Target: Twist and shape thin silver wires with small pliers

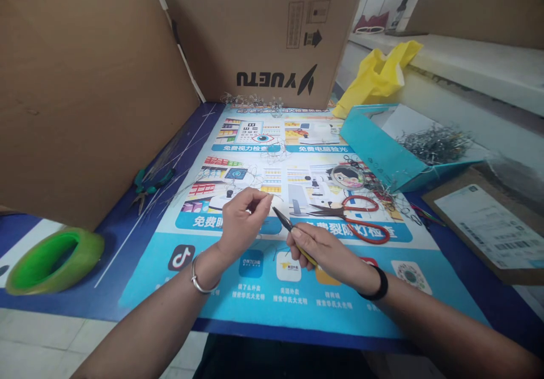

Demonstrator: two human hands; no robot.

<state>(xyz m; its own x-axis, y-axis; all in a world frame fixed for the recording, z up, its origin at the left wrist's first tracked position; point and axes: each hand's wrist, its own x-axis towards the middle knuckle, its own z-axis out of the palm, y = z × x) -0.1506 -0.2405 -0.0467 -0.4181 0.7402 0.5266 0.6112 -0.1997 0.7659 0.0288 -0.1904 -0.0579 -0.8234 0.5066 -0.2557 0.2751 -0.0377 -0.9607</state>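
Observation:
My left hand (pixel 245 216) is closed in a pinch over the middle of the printed sheet. A thin wire (pixel 277 197), barely visible, shows at its fingertips. In my right hand (pixel 317 247) is a pair of pliers (pixel 282 219) with dark jaws and yellow handles. The jaws point up and left, a short way from my left fingertips. Whether they touch the wire I cannot tell. Just beyond my right hand lie red-handled scissors (pixel 361 214), blades pointing left. A small round clear container (pixel 347 176) sits behind the scissors.
At the right, a blue box (pixel 382 147) holds tangled wire pieces (pixel 436 144). A roll of green tape (pixel 55 260) and teal-handled pliers (pixel 148 185) lie at the left. Cardboard (pixel 263 33) walls the back and left side. A yellow bag (pixel 374 79) rests at the back right.

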